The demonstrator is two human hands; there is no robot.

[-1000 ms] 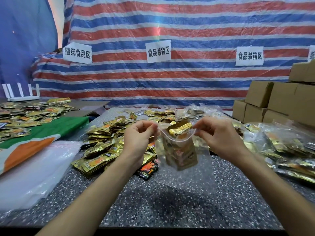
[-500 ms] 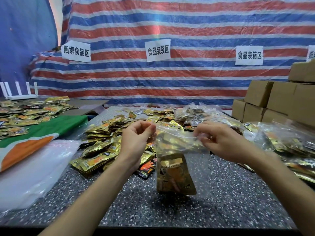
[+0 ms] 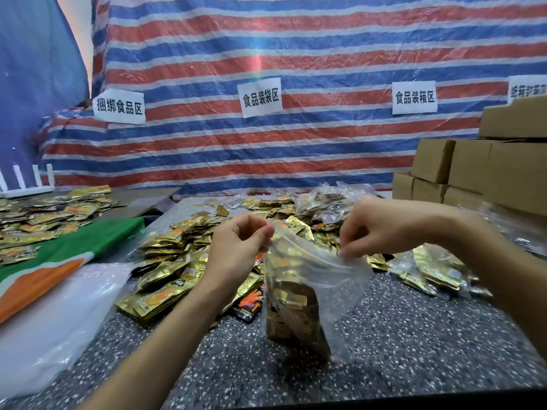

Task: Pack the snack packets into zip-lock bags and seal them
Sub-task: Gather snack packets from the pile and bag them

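Note:
A clear zip-lock bag (image 3: 334, 279) hangs above the speckled table (image 3: 414, 335), its bottom touching the top. Gold snack packets (image 3: 293, 315) sit in its lower left part. My left hand (image 3: 236, 253) pinches the bag's top left corner. My right hand (image 3: 384, 229) pinches the zip strip further right, lower than the left, so the top edge slants down to the right. Behind my left hand lies a big heap of loose gold packets (image 3: 174, 261). A black and orange packet (image 3: 248, 303) lies at the heap's near edge.
Filled clear bags (image 3: 328, 202) pile up at the back, more (image 3: 435, 267) at the right under my forearm. Cardboard boxes (image 3: 473, 173) stack at the right. A white plastic sheet (image 3: 59, 315) and a green-orange cloth (image 3: 59, 255) cover the left. More packets (image 3: 50, 214) lie far left.
The packets dropped from the bag's mouth to its bottom. My right hand slid lower along the top edge, and the bag's bottom came down onto the table.

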